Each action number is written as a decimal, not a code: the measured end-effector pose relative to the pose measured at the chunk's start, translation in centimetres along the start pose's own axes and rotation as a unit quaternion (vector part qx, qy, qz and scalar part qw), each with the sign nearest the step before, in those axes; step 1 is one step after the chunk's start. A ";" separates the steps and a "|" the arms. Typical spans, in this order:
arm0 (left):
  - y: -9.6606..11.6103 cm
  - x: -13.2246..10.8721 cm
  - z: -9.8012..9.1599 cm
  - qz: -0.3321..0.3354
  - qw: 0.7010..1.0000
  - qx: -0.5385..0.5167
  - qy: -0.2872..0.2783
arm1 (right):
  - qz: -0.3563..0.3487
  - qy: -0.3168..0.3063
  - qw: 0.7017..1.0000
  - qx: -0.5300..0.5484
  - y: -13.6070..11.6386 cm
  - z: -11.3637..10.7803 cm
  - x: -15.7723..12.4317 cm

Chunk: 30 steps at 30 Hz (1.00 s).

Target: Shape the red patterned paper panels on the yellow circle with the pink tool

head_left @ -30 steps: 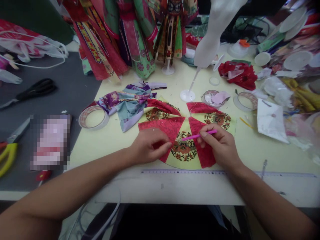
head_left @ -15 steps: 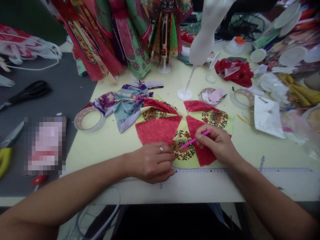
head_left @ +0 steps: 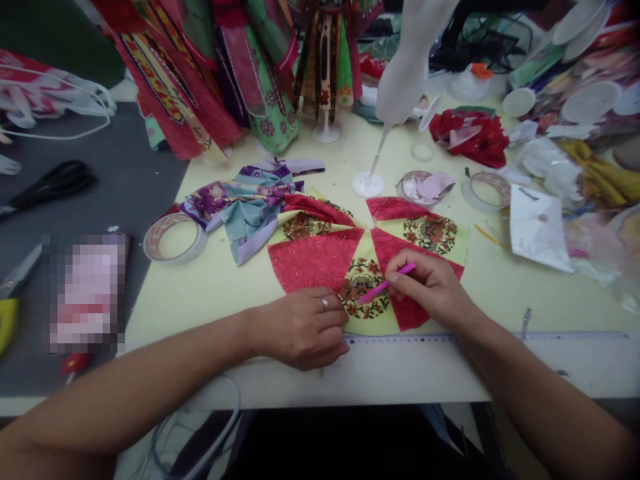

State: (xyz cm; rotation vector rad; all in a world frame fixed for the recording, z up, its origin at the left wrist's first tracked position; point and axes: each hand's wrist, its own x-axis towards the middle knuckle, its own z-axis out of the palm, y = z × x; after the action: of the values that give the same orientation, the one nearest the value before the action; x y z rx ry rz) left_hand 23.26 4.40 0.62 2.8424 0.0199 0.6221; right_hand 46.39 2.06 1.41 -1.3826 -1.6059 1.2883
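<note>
A round patchwork cloth [head_left: 315, 257] of red and yellow flowered panels lies spread on the pale table, with a small hole at its centre. My left hand [head_left: 307, 329], wearing a ring, is curled with its fingers together over the cloth's lower left edge; its fingertips are partly hidden. Between the thumb and fingers of my right hand [head_left: 433, 287] is a slim pink pen [head_left: 375, 292], slanting down left over the flowered yellow panel. Whether its tip touches the cloth I cannot tell. A ruler scale [head_left: 400, 339] runs along the cloth's near edge.
Tape rolls [head_left: 175, 238] and a purple-blue cloth [head_left: 257, 210] flank the patchwork. Behind stand a white mannequin [head_left: 407, 80] and dressed figures [head_left: 265, 87]. Scissors [head_left: 55, 183] and a blurred-out pink object [head_left: 90, 293] lie left on a dark mat. Scraps and spools crowd the right.
The pink pen and my right hand have shifted very slightly left. My left hand stays on the cloth. The whole view has moved a little.
</note>
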 end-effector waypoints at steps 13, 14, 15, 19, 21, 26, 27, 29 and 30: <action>0.0 0.1 0.1 -0.009 1.000 0.014 -0.011 | -0.008 -0.019 1.000 0.000 0.1 0.1 -0.1; 0.0 0.1 0.1 -0.009 1.000 0.014 -0.010 | -0.007 -0.019 1.000 0.000 0.1 0.2 -0.1; 0.0 0.1 0.1 -0.008 1.000 0.013 -0.009 | -0.006 -0.018 1.000 -0.001 0.1 0.2 -0.1; 0.1 0.1 0.1 -0.015 1.000 0.014 -0.008 | -0.006 -0.014 1.000 -0.010 0.1 0.1 -0.1; 0.1 0.0 0.2 -0.019 1.000 0.016 -0.002 | -0.009 -0.014 1.000 -0.013 0.2 0.1 -0.1; 0.2 -0.1 0.4 -0.015 1.000 0.019 0.009 | -0.009 -0.014 1.000 -0.011 0.3 0.1 -0.1; 0.2 -0.1 0.4 -0.014 1.000 0.021 0.009 | -0.009 -0.014 1.000 -0.011 0.3 0.1 -0.1; 0.2 -0.1 0.5 -0.013 1.000 0.027 0.007 | -0.011 -0.014 1.000 -0.012 0.3 0.1 -0.1; 0.1 -0.1 0.5 -0.012 0.999 0.029 0.007 | -0.011 -0.014 1.000 -0.013 0.3 0.1 -0.1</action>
State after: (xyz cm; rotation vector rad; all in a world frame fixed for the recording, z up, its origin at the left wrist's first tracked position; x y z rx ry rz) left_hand 23.34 4.15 0.20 2.8881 0.0739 0.6476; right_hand 46.38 1.93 1.08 -1.3643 -1.6577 1.2821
